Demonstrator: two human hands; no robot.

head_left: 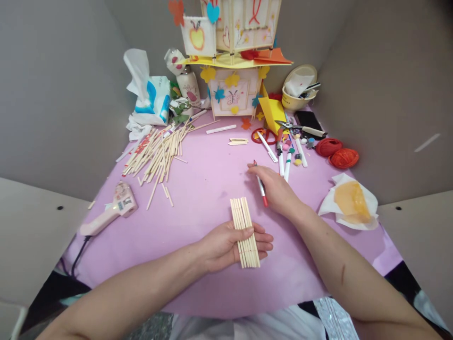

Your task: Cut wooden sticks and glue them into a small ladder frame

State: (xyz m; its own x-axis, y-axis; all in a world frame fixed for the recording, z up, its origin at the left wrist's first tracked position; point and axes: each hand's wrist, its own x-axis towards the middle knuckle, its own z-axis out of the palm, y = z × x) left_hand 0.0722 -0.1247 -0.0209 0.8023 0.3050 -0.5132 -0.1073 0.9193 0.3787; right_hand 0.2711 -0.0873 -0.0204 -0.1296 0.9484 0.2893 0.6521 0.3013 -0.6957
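A flat row of pale wooden sticks (244, 217) lies across the palm of my left hand (226, 243), with the thumb pressed over it and the fingers beneath. Faint marks cross the sticks near their lower end. Up and to the right, my right hand (278, 189) holds a red pen (261, 186), its red end pointing down toward me. A short stack of sticks (238, 141) rests on the pink table (208, 189) beyond my hands. The two hands are apart.
Loose sticks (155, 153) and a glue gun (120, 203) lie left. A decorated paper structure (233, 89) stands at the back. Markers (288, 163), pliers (307, 130), red yarn (343, 158) and a yellow piece on white paper (352, 200) are right.
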